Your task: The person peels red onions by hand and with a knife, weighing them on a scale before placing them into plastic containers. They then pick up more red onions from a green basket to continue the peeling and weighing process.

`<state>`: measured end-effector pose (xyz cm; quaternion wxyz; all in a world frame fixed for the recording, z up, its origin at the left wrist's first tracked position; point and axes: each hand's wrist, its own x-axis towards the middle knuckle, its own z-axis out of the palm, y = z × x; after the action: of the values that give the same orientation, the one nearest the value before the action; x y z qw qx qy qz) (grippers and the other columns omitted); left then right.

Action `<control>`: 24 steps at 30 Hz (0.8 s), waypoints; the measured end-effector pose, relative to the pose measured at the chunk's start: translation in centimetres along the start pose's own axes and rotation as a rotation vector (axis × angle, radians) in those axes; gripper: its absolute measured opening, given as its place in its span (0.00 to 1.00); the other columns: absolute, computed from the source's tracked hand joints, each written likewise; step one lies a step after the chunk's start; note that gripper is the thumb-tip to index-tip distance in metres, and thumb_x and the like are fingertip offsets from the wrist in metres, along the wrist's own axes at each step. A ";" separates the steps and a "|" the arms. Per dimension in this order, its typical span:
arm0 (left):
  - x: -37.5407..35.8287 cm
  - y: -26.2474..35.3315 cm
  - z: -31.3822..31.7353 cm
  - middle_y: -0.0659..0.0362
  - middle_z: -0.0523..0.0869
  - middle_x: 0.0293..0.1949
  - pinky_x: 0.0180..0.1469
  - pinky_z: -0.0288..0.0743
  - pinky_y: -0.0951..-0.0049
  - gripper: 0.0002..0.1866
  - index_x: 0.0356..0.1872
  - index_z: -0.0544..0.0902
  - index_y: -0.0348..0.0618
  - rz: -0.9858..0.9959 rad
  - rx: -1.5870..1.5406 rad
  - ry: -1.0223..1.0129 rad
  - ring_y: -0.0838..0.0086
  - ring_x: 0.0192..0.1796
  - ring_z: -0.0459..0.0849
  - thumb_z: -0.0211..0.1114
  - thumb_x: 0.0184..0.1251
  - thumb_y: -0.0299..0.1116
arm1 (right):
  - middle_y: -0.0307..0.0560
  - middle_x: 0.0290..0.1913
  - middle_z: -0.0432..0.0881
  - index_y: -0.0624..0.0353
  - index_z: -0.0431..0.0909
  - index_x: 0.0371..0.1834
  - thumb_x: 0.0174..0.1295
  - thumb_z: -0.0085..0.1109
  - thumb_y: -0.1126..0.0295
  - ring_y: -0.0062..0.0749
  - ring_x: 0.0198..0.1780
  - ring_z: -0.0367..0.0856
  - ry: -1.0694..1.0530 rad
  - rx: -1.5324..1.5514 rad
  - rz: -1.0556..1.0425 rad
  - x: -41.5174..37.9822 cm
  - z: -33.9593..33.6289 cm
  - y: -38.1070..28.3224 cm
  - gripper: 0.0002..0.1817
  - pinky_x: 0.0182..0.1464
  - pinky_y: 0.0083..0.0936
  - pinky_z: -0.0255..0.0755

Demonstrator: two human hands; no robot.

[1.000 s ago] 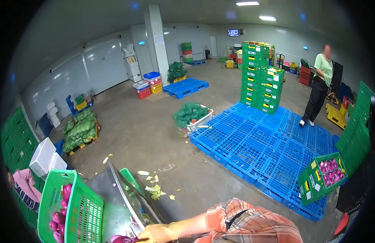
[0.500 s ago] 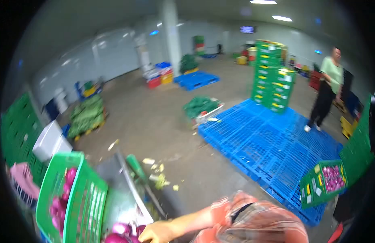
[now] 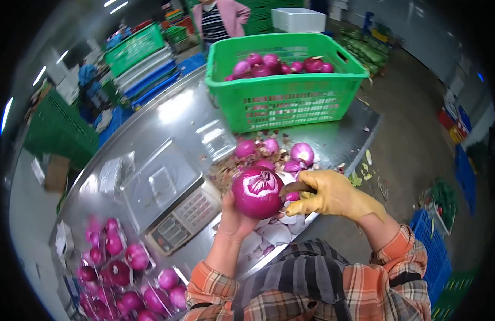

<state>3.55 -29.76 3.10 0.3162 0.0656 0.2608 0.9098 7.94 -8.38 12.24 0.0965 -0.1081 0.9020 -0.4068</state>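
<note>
My bare left hand (image 3: 235, 216) is wrapped round the lower left side of a large red onion (image 3: 257, 191), its top facing up. My right hand (image 3: 333, 195), in a yellow glove, is closed on a small dark tool (image 3: 297, 188) beside the onion's right side; the tool looks like a short knife, its blade partly hidden. Behind the held onion, several smaller onions (image 3: 302, 154) lie among dry skins (image 3: 226, 172) on the metal table (image 3: 172, 109). White peelings or papers (image 3: 274, 234) lie under my hands.
A green crate (image 3: 290, 91) of onions stands at the table's back. A scale (image 3: 178, 203) and clear trays (image 3: 116, 172) are at left. Packed onions (image 3: 119, 273) fill the lower left. Beyond the crate stands a person in a pink jacket (image 3: 234, 15).
The view has swung from the room and blue pallets to the table. Now the large onion is up in my left hand, and the right hand with the tool has come into view.
</note>
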 end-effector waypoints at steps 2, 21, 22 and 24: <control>-1.9 0.4 -0.5 0.49 0.75 0.58 0.50 0.79 0.42 0.50 0.66 0.64 0.43 0.015 0.041 0.054 0.53 0.58 0.78 0.67 0.46 0.66 | 0.51 0.26 0.79 0.61 0.70 0.25 0.46 0.62 0.32 0.40 0.28 0.79 -0.030 -0.151 -0.072 1.6 1.0 -1.3 0.36 0.32 0.32 0.70; -14.1 6.6 -6.0 0.51 0.78 0.56 0.54 0.75 0.43 0.33 0.61 0.70 0.44 0.291 0.023 0.662 0.57 0.57 0.79 0.57 0.63 0.58 | 0.49 0.31 0.84 0.51 0.83 0.39 0.57 0.53 0.36 0.54 0.33 0.83 -0.847 -0.682 -0.459 4.5 12.3 -13.8 0.29 0.37 0.46 0.76; -14.7 7.7 -7.2 0.50 0.76 0.59 0.56 0.74 0.42 0.35 0.63 0.68 0.44 0.294 -0.058 0.544 0.56 0.59 0.77 0.60 0.62 0.58 | 0.49 0.31 0.84 0.50 0.83 0.40 0.56 0.53 0.34 0.56 0.34 0.83 -0.817 -0.666 -0.453 4.8 12.6 -14.0 0.30 0.37 0.48 0.76; -16.5 8.7 -8.2 0.49 0.74 0.61 0.56 0.73 0.40 0.39 0.65 0.66 0.45 0.326 0.003 0.447 0.53 0.62 0.74 0.65 0.57 0.57 | 0.53 0.30 0.83 0.54 0.81 0.40 0.52 0.56 0.32 0.52 0.35 0.83 -0.602 -0.450 -0.468 6.5 13.5 -11.6 0.34 0.36 0.45 0.75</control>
<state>9.60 -49.11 1.32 0.0999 -0.0953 0.3115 0.9402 6.62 -27.28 11.64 0.2342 -0.4414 0.8510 -0.1617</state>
